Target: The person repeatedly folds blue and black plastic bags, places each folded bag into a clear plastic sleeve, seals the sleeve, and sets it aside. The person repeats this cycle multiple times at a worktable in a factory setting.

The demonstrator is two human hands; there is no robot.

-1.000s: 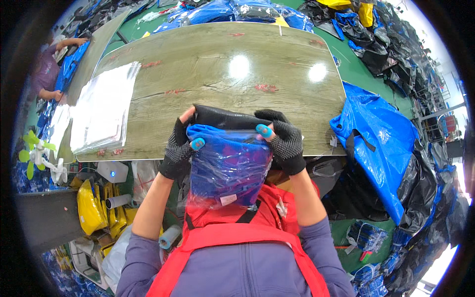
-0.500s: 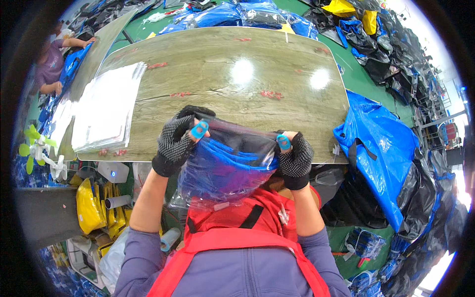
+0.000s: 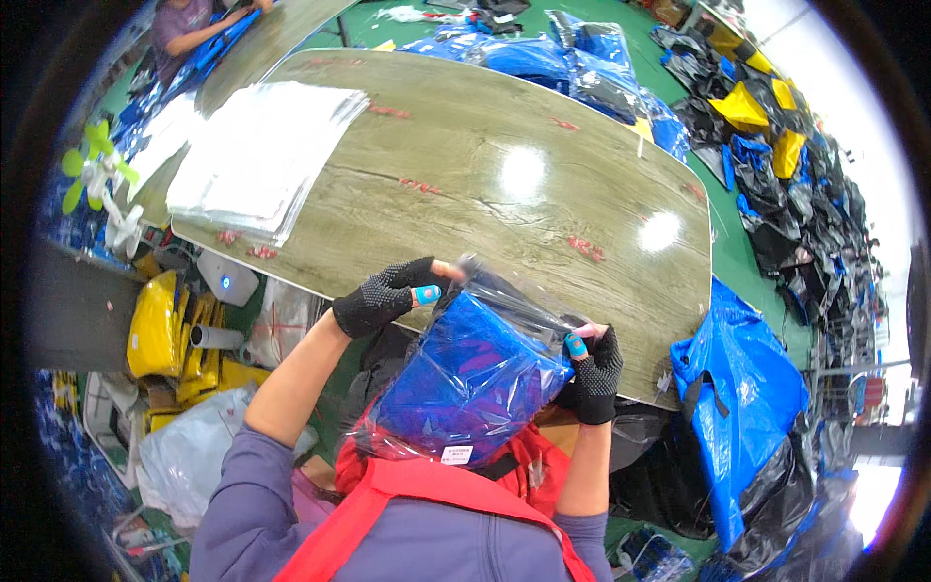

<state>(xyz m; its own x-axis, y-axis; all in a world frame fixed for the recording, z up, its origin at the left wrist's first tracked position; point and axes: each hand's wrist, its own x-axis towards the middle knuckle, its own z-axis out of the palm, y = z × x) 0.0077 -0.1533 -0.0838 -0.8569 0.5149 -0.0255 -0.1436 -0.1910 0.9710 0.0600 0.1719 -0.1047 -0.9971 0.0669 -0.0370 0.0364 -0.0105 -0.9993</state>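
A clear plastic bag (image 3: 456, 412) with a folded blue sheet-like item (image 3: 475, 359) inside is held up at the table's near edge, in front of my red apron (image 3: 417, 477). Its far edge is a loose flap of clear film, and a small white label (image 3: 456, 454) shows near its lower end. My left hand (image 3: 380, 299), in a black dotted fingerless glove with a blue thumb cover, pinches the bag's far left corner. Gloved the same way, my right hand (image 3: 593, 373) is closed on the far right corner, thumb on top of the film.
A stack of clear plastic bags (image 3: 257, 160) lies on the left of the wood-patterned table (image 3: 465, 194). Blue tarpaulin (image 3: 737, 378) hangs at the right corner. Yellow bags (image 3: 155, 325) and a green-bladed fan (image 3: 97, 170) are at left. Another person (image 3: 184, 29) works far left.
My view has turned, shifting the table in the picture. The bag is now tilted with its broad blue face and label showing, and my hands still grip its far edge.
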